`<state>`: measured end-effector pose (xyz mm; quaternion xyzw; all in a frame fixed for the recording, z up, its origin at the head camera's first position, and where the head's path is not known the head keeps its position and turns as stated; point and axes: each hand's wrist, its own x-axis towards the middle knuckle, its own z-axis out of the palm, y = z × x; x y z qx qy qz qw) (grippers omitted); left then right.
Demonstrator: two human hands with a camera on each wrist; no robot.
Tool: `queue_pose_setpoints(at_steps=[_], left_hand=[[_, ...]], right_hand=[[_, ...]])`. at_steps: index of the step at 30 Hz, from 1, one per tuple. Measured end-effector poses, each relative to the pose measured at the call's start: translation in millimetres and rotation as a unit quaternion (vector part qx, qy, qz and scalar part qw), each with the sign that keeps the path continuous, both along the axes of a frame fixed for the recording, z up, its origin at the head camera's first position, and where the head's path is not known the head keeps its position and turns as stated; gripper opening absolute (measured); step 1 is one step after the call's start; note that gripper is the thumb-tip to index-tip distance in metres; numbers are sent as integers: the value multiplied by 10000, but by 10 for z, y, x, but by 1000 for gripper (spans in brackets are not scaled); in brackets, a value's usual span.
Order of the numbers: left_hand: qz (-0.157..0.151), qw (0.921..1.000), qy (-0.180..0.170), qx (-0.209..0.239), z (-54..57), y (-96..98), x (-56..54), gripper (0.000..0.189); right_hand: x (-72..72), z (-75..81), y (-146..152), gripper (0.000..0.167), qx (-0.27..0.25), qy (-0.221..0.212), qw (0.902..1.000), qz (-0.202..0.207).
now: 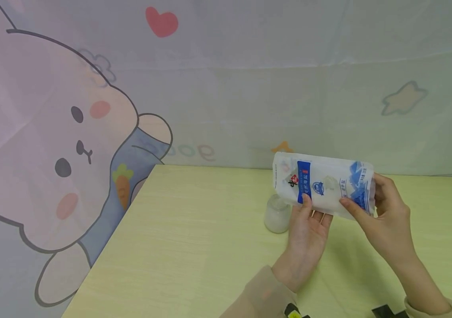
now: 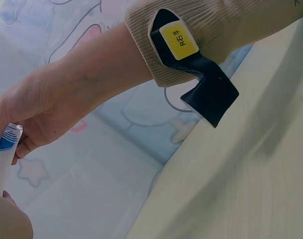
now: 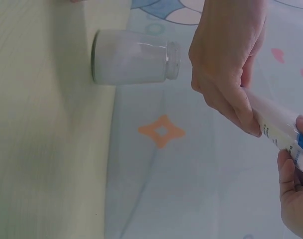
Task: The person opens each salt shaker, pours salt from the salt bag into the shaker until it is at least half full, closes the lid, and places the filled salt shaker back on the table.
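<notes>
A white and blue salt pouch (image 1: pixel 321 185) is held up above the table, lying roughly sideways with its printed front toward the head camera. My left hand (image 1: pixel 307 238) grips its lower edge near the left end, thumb in front and fingers behind. At the right end, my right hand (image 1: pixel 389 216) pinches the pouch between thumb and fingers. Just left of the left hand stands a small glass jar (image 1: pixel 276 218) with whitish contents; its upper part is partly covered by the pouch. In the right wrist view the jar (image 3: pixel 131 57) shows a narrow neck without a lid.
The pale wooden table (image 1: pixel 178 229) reaches back to a cloth backdrop (image 1: pixel 249 101) printed with a cartoon animal, a heart and stars. Black mounts are strapped at both wrists; the right one (image 2: pixel 206 94) carries a yellow label.
</notes>
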<state>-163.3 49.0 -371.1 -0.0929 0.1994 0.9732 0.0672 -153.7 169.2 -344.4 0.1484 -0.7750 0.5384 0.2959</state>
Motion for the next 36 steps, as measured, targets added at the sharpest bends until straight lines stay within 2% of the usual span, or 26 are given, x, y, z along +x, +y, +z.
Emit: queue_pose_setpoints(at_steps=[6,13,17,26,33,36], left_hand=[[12,10000,-58,37,5,2,4,38],[74,9997,-117,189,15,11,19,40],[91,9996,-159,223,17,9,24,41],[135,9996,-197,164,7,10,14,41],[128,9996,-201,165,-1,10,6,40],[138,9995,-220,151,-4,11,5,39]], right_hand=[[8,10,4,66,48,46,10000,48],[30,39,13,69,288,-326,9990,-71],[27,40,9,69,389,-378,9984,-134],[15,27,-4,68,248,-248,9993,-103],[9,8,-14,64,181,56,9998,9],[14,9,-17,64,215,-18,9998,-30]])
